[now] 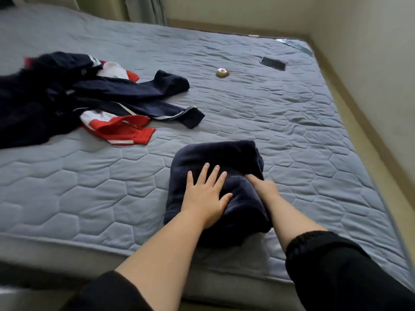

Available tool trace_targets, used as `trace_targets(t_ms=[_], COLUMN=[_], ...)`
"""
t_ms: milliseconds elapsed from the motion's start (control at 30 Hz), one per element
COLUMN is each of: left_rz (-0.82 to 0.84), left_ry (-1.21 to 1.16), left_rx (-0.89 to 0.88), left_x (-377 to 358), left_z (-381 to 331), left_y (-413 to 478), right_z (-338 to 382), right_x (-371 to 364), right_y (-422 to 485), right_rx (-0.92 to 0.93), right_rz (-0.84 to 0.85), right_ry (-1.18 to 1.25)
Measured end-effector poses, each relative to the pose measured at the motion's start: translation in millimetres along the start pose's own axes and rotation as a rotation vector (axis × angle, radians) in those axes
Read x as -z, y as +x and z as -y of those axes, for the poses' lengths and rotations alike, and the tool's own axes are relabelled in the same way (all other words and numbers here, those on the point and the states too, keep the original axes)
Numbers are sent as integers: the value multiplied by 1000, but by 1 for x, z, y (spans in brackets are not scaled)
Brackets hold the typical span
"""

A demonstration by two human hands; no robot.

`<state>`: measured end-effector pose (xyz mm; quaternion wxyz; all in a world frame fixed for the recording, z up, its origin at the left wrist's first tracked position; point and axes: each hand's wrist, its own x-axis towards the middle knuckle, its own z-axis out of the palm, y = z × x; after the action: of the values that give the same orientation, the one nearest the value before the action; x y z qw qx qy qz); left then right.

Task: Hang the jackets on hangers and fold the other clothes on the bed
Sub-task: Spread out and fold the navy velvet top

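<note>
My left hand [205,194] lies flat on the folded navy garment [224,158], fingers straight and spread, palm pressing down on the cloth. My right hand [262,187] touches the same garment from the right; most of its fingers are buried in a fold, so I cannot tell whether they grip the cloth or only push into it. The garment sits as a thick bundle by the near edge of the bed [292,122], toward the right side, with its near end reaching the mattress edge. The unfolded pile [67,97] lies well apart from it, toward the left side of the bed: dark navy pieces tangled with red and white ones, two navy sleeves or legs trailing out toward the middle. A phone [272,63] lies face up near the far right corner. A small box [222,72] sits alone toward the far edge, between the pile and the phone. My black sleeves [336,265] are pushed up both forearms.
</note>
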<state>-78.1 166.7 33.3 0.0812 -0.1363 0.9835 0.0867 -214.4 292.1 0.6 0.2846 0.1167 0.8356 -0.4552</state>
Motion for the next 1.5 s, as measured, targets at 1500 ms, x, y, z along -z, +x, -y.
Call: trace_targets(t_ms=[1500], left_rz=[-48], left_ry=[-39], left_rx=[1960], left_x=[512], left_z=[-385], left_y=[-1039], right_z=[-25], right_x=[197], right_y=[-1165], right_rx=[2591], right_rz=[2031], right_ry=[-724])
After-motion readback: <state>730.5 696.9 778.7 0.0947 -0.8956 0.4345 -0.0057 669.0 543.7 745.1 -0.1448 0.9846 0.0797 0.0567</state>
